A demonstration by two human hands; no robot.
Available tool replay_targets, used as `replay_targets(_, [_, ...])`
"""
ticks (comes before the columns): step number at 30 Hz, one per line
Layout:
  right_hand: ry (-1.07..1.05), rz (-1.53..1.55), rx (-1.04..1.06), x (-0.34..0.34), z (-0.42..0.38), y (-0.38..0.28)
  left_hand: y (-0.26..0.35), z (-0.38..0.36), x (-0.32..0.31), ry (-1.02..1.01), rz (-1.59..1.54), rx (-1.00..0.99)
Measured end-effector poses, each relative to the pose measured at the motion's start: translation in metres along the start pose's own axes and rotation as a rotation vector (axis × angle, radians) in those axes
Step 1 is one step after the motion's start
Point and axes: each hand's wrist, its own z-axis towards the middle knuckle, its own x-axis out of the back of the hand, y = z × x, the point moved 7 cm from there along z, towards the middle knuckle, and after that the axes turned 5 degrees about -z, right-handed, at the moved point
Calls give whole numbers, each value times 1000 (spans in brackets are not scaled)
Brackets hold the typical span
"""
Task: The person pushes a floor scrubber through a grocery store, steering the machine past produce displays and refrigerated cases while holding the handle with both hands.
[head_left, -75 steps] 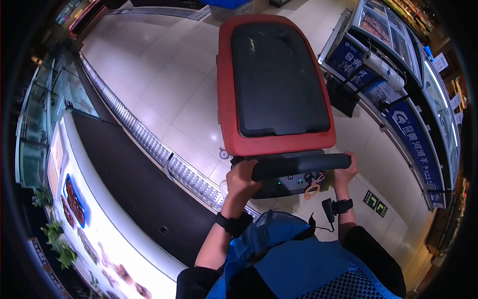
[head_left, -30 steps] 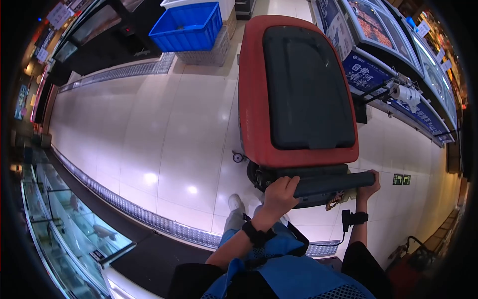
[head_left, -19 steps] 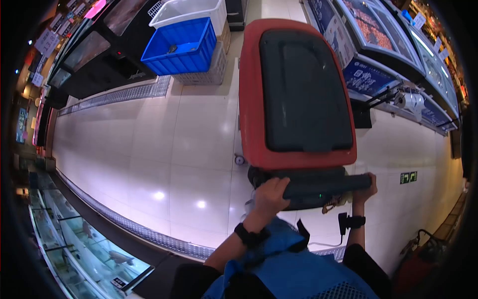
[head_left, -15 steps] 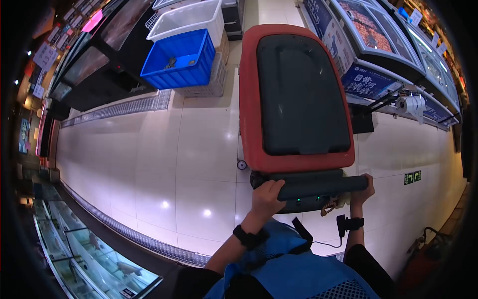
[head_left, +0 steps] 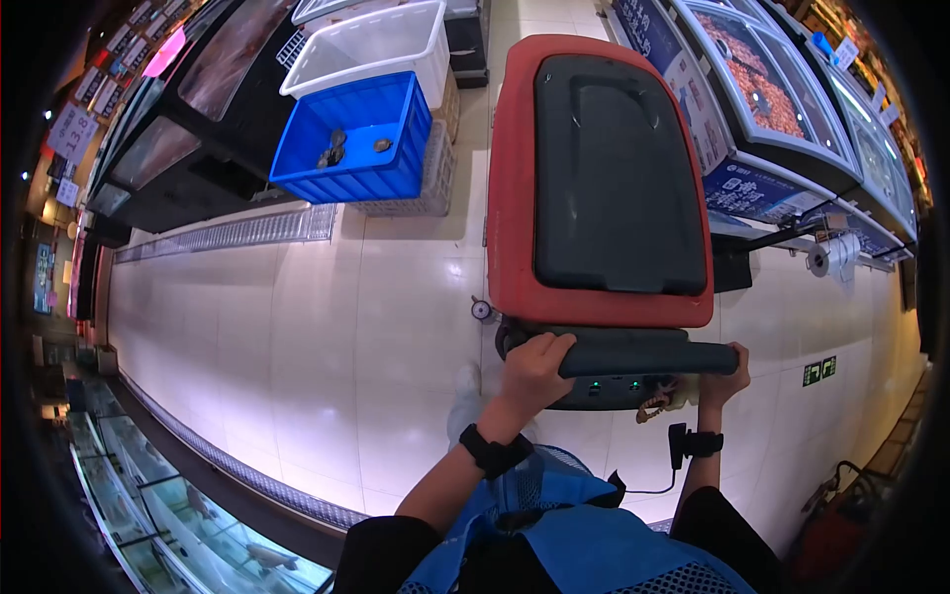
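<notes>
A walk-behind floor scrubber (head_left: 502,238) with a red body and a black lid (head_left: 618,183) stands in front of me. Both ends of its dark handlebar (head_left: 648,353) are gripped: my left hand (head_left: 537,371) wraps round the left end, my right hand (head_left: 729,374) round the right end. Under the bar, a black control panel (head_left: 614,388) shows two small green lights. Something coiled and tan (head_left: 653,404) hangs near the panel's right side. Each wrist wears a black strap. A cable runs from the device on the right wrist.
Left ahead, a blue crate (head_left: 346,183) with several small dark things in it sits beside a white tub (head_left: 366,49). Glass-topped freezers (head_left: 767,89) line the right, with a paper roll (head_left: 834,255) on an arm. Fish tanks (head_left: 198,515) and metal floor grating (head_left: 237,230) lie left.
The crates, drain and freezers sit slightly lower and nearer in view, as I move forward with the scrubber. A foot now shows beside my left forearm. Both hands keep their grip.
</notes>
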Motion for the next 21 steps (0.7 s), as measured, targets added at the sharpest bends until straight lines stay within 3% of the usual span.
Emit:
replay_targets(10, [24, -64, 18, -95, 77, -19, -72, 116, -7, -53, -4, -2])
replay_targets(13, [28, -62, 68, -120, 117, -29, -89, 154, -13, 24, 24, 5])
replay_targets(21, [-1, -15, 16, -197, 225, -43, -130, 265, -41, 2, 29, 20])
